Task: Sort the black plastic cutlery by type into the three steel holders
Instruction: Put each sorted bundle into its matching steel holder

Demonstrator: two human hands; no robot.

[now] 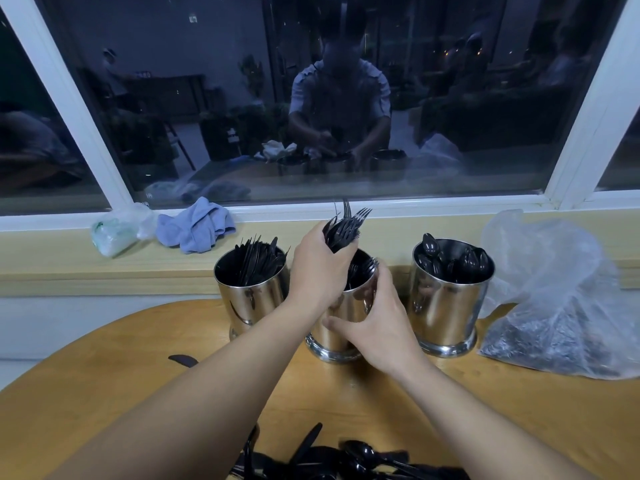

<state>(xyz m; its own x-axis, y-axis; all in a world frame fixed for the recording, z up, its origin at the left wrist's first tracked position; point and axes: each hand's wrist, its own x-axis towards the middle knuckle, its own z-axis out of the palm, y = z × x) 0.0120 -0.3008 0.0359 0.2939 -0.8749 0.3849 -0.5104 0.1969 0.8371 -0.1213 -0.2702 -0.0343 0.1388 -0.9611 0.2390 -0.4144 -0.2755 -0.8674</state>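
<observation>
Nearest me, at the bottom edge of the wooden table (104,368), lies the unsorted pile of black cutlery (346,460); I can pick out a spoon and what look like knife handles, and one stray piece (183,360) lies apart to the left, half hidden behind my left forearm.

Farther in, my right hand (377,323) wraps the side of the middle holder (341,341), thumb on the near wall and fingers curled round its right side, steadying it. My left hand (320,268) is above the holder's mouth, fingers closed tight around a bundle of forks (346,226), tines pointing up and away. More forks already stand in that holder.

The left holder (251,299) is packed with knives and the right holder (450,299) carries spoons, so I judge the sort well along, with the pile still to clear.

The risks I see: the bundle is thick and fans out at the tines, so if I let go unevenly, a fork could snag the rim or the forks already inside and tip out onto the table. Pushing down hard against a steel can with a narrow foot could rock it into its close neighbours. The plastic bag (568,306) sits just right of the spoon holder.

Beyond, a blue cloth (197,228) rests on the sill.
</observation>
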